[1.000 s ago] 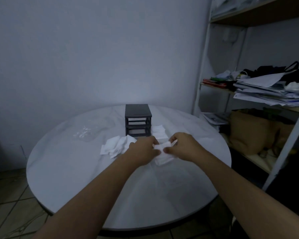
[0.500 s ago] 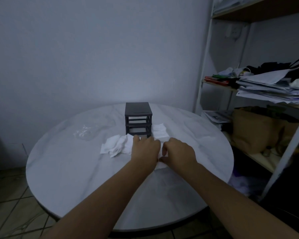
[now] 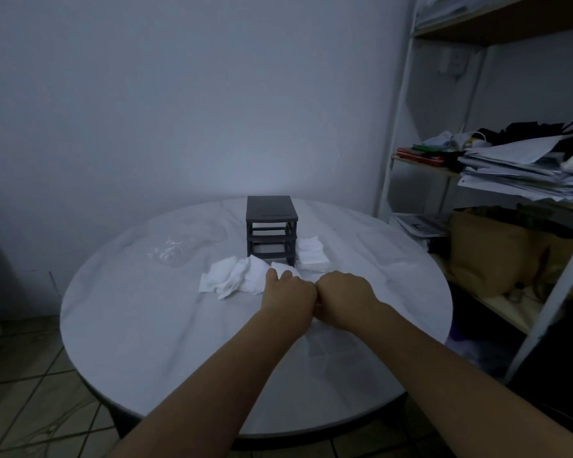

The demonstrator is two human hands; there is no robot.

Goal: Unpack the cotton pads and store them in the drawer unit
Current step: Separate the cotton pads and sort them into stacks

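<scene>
A small dark drawer unit (image 3: 271,226) stands at the back middle of the round white table (image 3: 146,325). A loose heap of white cotton pads (image 3: 235,279) lies to its front left, and a neater stack of pads (image 3: 311,256) sits at its right side. My left hand (image 3: 288,294) and my right hand (image 3: 343,294) rest side by side, knuckles touching, just in front of the unit. Both press down on white pads, of which only an edge (image 3: 283,269) shows past my left fingers. The fingers themselves are hidden under the hands.
An empty clear plastic wrapper (image 3: 169,251) lies on the table at the back left. A white metal shelf rack (image 3: 401,104) stands to the right, loaded with papers (image 3: 523,176) and a brown bag (image 3: 490,256). Tiled floor shows at the lower left.
Both hands have carried the white pads forward and down, from above the table's middle to the spot just in front of the drawer unit, and have closed together.
</scene>
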